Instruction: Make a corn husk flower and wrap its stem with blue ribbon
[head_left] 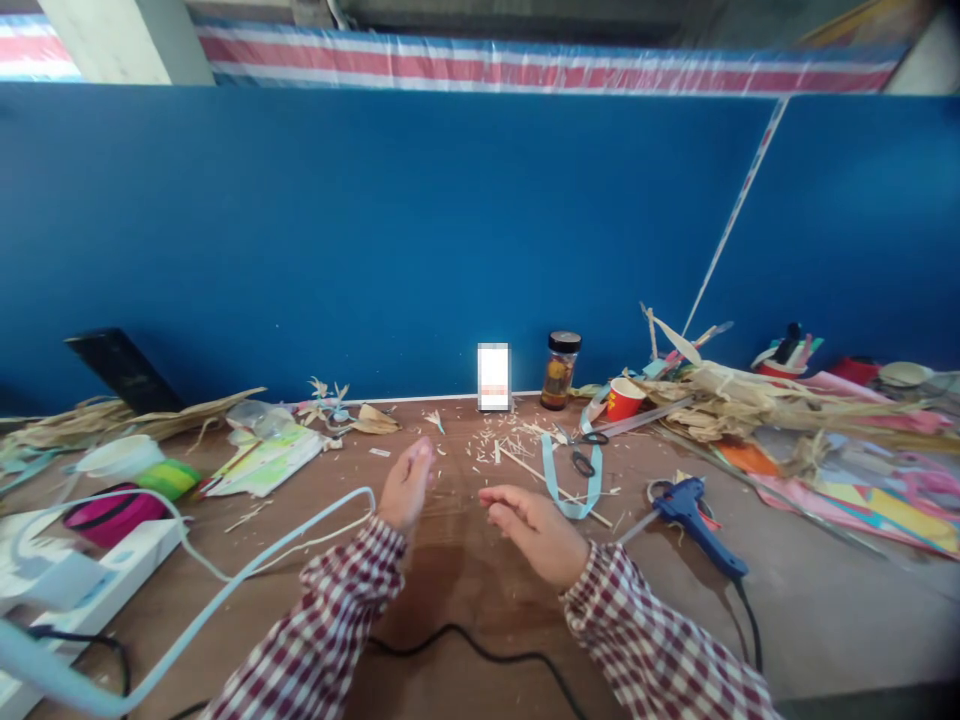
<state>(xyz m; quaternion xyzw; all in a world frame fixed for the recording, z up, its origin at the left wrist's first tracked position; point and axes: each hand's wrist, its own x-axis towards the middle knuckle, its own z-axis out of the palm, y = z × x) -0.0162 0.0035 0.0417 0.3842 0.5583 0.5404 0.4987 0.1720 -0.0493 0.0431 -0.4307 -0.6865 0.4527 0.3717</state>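
Note:
My left hand (407, 487) hovers over the middle of the brown table, edge-on, with its fingers reaching forward and nothing visible in it. Opposite it, my right hand (538, 533) points inward with fingers stretched out and holds nothing that I can see. A gap separates the two hands. Just beyond my right hand lie scissors with dark handles (582, 463), a looped light-blue ribbon (553, 474) and a thin stick (534, 468). Pale scraps (487, 445) are scattered ahead of both hands. A blue glue gun (701, 525) rests to the right.
A lidded jar (561, 372) and a red paper cup (625, 400) stand near the blue partition (420, 230). Dried husks (757, 395) and coloured paper (847, 490) pile up at right. At left are a white power strip (112, 605), a light-blue cable (247, 570) and a magenta pouch (116, 515).

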